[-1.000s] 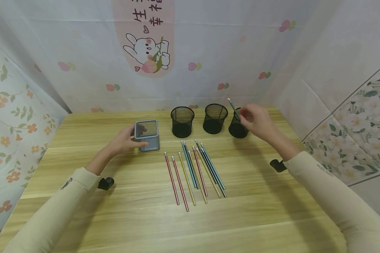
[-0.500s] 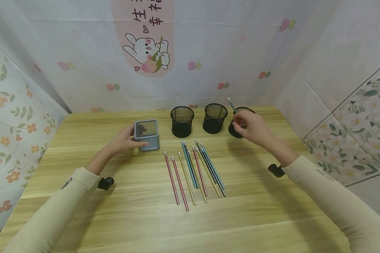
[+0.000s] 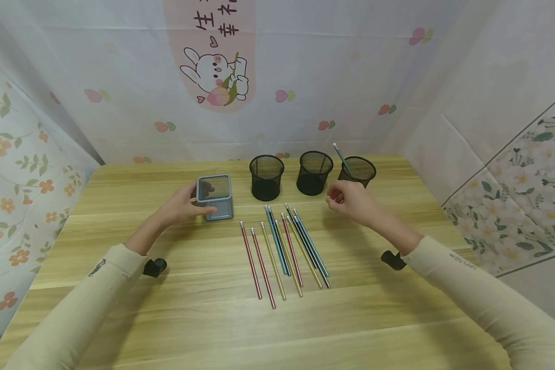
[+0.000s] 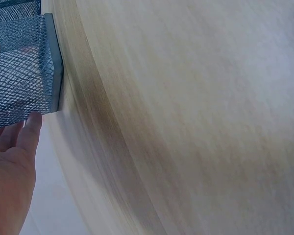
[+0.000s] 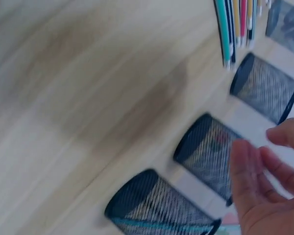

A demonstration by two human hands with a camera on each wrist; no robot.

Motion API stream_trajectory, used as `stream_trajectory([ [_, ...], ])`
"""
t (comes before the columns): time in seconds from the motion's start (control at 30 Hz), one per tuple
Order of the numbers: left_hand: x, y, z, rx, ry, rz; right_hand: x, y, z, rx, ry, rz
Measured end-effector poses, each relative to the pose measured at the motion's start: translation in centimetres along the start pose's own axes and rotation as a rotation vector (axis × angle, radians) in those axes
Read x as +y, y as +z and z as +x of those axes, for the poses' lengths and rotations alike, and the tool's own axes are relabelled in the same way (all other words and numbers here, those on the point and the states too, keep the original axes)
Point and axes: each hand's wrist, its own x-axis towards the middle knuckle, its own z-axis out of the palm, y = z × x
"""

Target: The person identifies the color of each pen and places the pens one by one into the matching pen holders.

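My left hand (image 3: 181,206) grips a grey square mesh pencil holder (image 3: 220,211) standing on the left of the table. In the left wrist view its fingers lie along the mesh wall (image 4: 19,73). My right hand (image 3: 355,202) is in front of the rightmost black round mesh cup (image 3: 363,172), partly hiding it. Nothing lies between its loosely bent fingers, as the right wrist view shows. One green pencil (image 3: 339,155) leans in that cup, its eraser end up and tilted left. Red, yellow, blue and dark pencils (image 3: 264,270) lie spread in front of the cups.
Two more black mesh cups, the left one (image 3: 265,180) and the middle one (image 3: 313,174), stand in a row at the back of the wooden table (image 3: 203,318). A patterned curtain (image 3: 300,67) hangs directly behind the table.
My right hand has let go of the green pencil, which stays leaning in the rightmost cup. The hand has drawn back toward me and slightly left. The left hand has not moved.
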Motion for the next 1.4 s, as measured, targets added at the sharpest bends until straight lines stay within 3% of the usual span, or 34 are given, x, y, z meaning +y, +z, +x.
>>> stream_trajectory([
  [0.2, 0.0, 0.0, 0.1, 0.005, -0.003, 0.005, -1.1, 1.8, -0.4, -0.047, 0.059, -0.012],
  [0.43, -0.1, 0.0, 0.1, 0.006, 0.004, 0.005, -2.0, 3.7, -0.8, -0.175, 0.103, 0.055],
  [0.63, -0.1, 0.0, 0.0, 0.006, 0.011, 0.012, -2.6, 4.9, -0.9, -0.225, 0.128, 0.080],
  [0.83, 2.5, -0.1, -0.6, -0.007, 0.000, -0.004, -3.2, 5.5, -1.2, -0.286, 0.220, 0.084],
  [1.07, 2.2, 0.0, -0.5, 0.005, -0.017, 0.018, -3.3, 5.9, -1.2, -0.316, 0.261, 0.066],
  [1.2, 3.6, -0.1, -0.8, -0.010, -0.032, 0.019, -3.2, 6.0, -1.0, -0.336, 0.271, 0.069],
  [1.4, 1.8, -0.1, -0.3, -0.010, -0.023, -0.006, -3.3, 6.0, -0.7, -0.357, 0.301, 0.041],
])
